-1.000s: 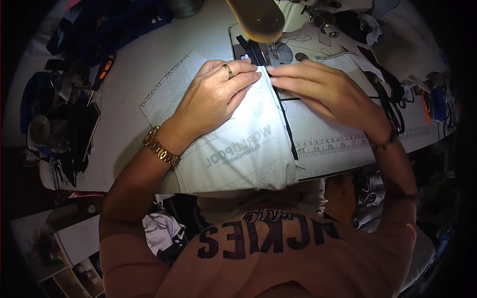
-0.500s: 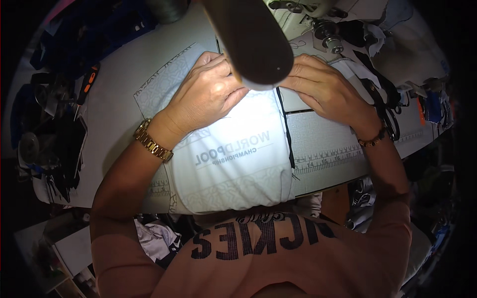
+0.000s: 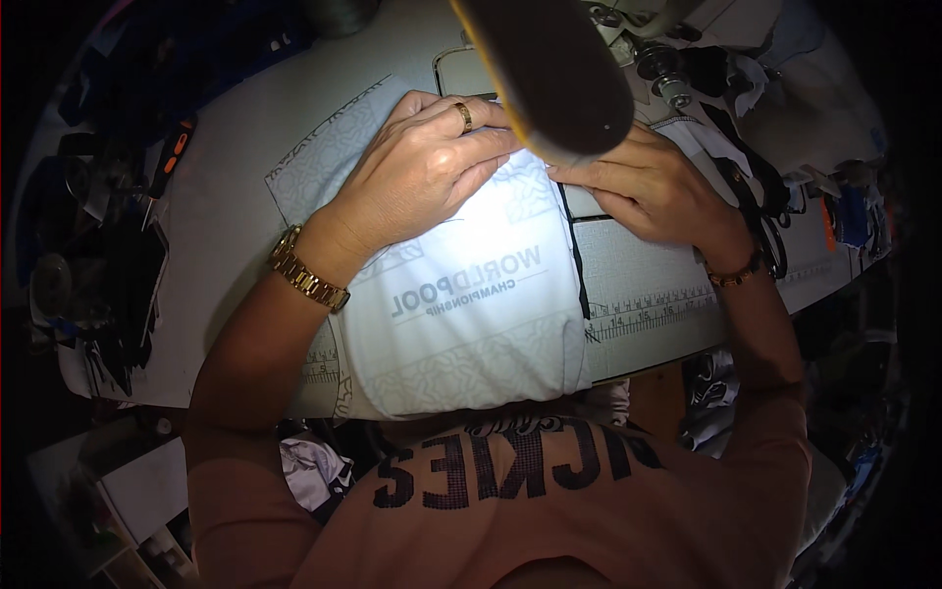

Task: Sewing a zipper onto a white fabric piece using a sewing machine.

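Observation:
A piece of white fabric (image 3: 461, 344) with a faint grey pattern and mirrored lettering drapes over the table's near edge. Along its right side runs a black trim (image 3: 576, 270). My left hand (image 3: 432, 157) lies on the fabric's upper part, fingers bent and close together, gripping it near the sewing machine. My right hand (image 3: 648, 182) is at the trimmed edge, thumb and index finger pinching the fabric there. Between the hands hangs the dark rounded head of the sewing machine (image 3: 554, 83); it hides some right fingertips and the needle area. Bright light falls on the fabric just below it.
Printed ruler markings (image 3: 653, 316) run along the table's near edge. An orange-and-black handled tool (image 3: 175, 155) lies at the left, beside dark clutter. Metal thread-tension parts (image 3: 667, 77) stand at the upper right. Black straps and scissors-like handles (image 3: 770, 236) lie beyond my right wrist.
The machine head appears farther right and slightly higher in view. My left hand's fingers have stretched farther up and right over the fabric, showing a ring. The right hand still grips the edge.

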The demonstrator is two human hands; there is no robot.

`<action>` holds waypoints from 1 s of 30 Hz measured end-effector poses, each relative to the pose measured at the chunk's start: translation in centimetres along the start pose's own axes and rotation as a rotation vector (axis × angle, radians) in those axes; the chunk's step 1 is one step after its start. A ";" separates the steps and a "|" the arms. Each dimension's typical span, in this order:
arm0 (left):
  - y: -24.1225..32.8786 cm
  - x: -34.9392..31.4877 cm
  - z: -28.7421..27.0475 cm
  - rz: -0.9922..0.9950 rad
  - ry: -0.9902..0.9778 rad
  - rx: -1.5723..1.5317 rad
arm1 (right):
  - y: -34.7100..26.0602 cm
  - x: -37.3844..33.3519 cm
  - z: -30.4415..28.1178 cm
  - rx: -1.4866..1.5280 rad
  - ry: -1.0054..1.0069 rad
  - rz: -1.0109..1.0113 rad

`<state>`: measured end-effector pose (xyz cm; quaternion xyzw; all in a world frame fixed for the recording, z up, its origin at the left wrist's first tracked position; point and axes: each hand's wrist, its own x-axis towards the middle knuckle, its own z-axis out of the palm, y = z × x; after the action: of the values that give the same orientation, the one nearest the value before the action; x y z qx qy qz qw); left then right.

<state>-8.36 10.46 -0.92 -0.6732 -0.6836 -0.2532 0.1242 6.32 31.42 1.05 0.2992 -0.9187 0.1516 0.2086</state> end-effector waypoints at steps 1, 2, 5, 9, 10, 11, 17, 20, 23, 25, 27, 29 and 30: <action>0.0 0.0 0.0 0.004 0.006 -0.006 | -0.1 0.0 -0.1 0.021 0.002 -0.011; 0.0 0.0 0.0 0.009 0.012 -0.013 | -0.1 0.0 -0.1 0.023 -0.003 0.000; 0.0 0.1 0.0 0.004 0.005 -0.021 | -0.1 0.2 -0.1 0.058 -0.003 0.025; -0.1 0.0 0.0 0.000 0.006 -0.022 | -0.2 0.2 -0.1 0.066 0.003 0.030; -0.2 0.0 0.0 0.002 0.006 -0.023 | -0.1 0.2 -0.1 0.062 0.003 0.028; -0.3 0.0 0.1 -0.002 0.000 -0.015 | -0.1 0.2 0.0 0.063 0.002 0.037; -1.0 0.1 0.5 -0.011 0.031 0.015 | 0.1 0.2 0.2 0.080 -0.012 0.123; -1.2 0.1 0.5 -0.004 0.023 0.025 | 0.2 0.2 0.4 0.065 0.040 0.064; -0.9 0.5 -0.1 -0.004 0.034 0.023 | 0.2 0.2 0.4 0.088 -0.001 0.130; 0.1 0.5 -1.1 -0.018 0.058 0.019 | 0.2 0.3 0.4 0.080 -0.018 0.139; 1.9 -0.4 -3.0 0.001 0.006 -0.007 | 0.0 0.3 0.4 0.085 -0.013 0.129; 4.4 -2.4 -5.3 -0.060 -0.034 -0.131 | -0.1 0.2 0.3 0.101 0.002 0.135; 6.2 -4.1 -6.4 -0.184 -0.096 -0.276 | -0.1 0.1 0.3 0.098 -0.004 0.131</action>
<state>-3.09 3.50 3.46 -0.6297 -0.7062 -0.3225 -0.0259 6.18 31.15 0.86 0.2483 -0.9283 0.2090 0.1816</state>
